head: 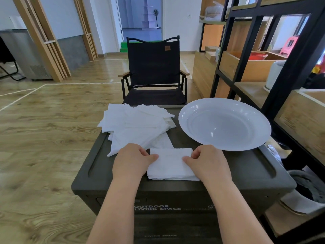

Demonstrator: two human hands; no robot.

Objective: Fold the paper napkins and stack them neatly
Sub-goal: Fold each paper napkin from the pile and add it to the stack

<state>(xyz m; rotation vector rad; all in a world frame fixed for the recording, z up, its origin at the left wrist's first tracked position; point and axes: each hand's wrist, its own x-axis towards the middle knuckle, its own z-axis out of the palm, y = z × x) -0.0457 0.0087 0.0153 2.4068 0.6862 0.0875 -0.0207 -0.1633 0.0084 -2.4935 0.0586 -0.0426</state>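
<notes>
- The fingers (148, 156) of the left hand (131, 162) are curled, thumb tip pressing down on the left edge of the folded napkin stack (171, 164); the other fingertips tuck against the stack's upper left corner.
- The right hand (209, 161) mirrors it: thumb flat on the right edge, curled fingers nipping the upper right corner. Both hands grip the paper at its sides; neither is spread flat.
- The stack sits low in the centre of the frame, near the front edge of the bench (246, 173), a dark box lid with a groove moulded along each side.
- Handling, as a judgement: the napkins look very light, soft and limp, with several thin layers showing at the near edge. They would slide over each other and over the smooth lid, and would crease or tear under a hard pinch. Holding at opposite edges or corners with a light press seems the best way to square them up.
- The loose napkin pile (137, 124) lies just above the stack, centre-left of the frame, untidy and overlapping, with one sheet reaching down to touch the stack's upper edge.
- A white plate (225, 124), empty, sits at the right of the bench, close to the right hand but apart from the stack.
- Writing: the box front reads "OUTDOOR LIVING SPACE" in pale capitals; lower down, a smaller "LIVING SPACE". Finer print beside it is too small to read.
- The black folding chair (154, 67) behind carries a small brown patch, illegible.
</notes>
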